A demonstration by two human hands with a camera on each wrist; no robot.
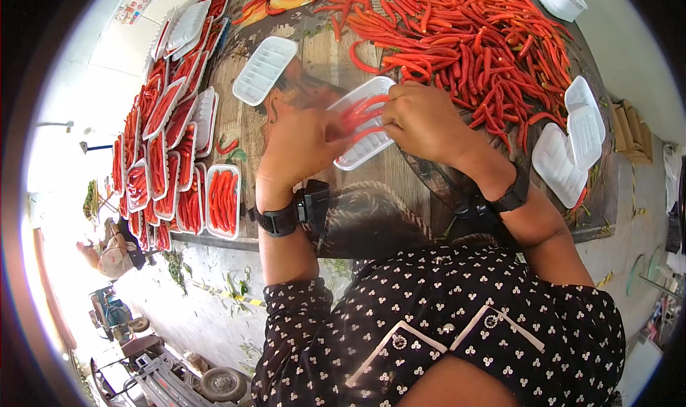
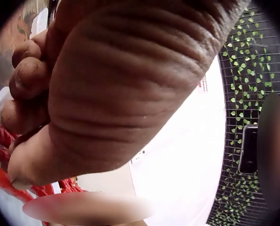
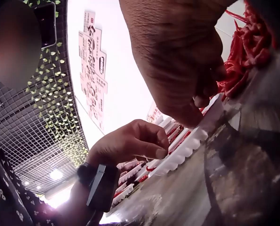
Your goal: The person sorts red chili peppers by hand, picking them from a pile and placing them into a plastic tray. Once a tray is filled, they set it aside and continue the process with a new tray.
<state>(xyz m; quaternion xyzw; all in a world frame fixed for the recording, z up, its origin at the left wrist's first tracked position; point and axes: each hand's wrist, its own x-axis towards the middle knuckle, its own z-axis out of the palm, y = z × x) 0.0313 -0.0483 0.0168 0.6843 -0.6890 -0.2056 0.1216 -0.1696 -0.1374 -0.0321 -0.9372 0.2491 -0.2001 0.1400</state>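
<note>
A white ribbed tray (image 1: 370, 146) lies on the table in front of the body, with several long red chili peppers (image 1: 366, 112) across it. My left hand (image 1: 304, 141) grips the peppers at their left ends; in the left wrist view its thumb (image 2: 29, 162) presses against them beside curled fingers. At the tray's right side my right hand (image 1: 426, 121) pinches the other ends of the peppers. The right wrist view shows its fingers curled down at the edge of the tray (image 3: 189, 146), their tips partly hidden.
A large heap of red chili peppers (image 1: 471, 57) covers the table's far right. Filled trays (image 1: 224, 200) are stacked along the left edge. One bare white tray (image 1: 264, 71) lies left of the heap; more bare trays (image 1: 559, 164) sit at the right edge.
</note>
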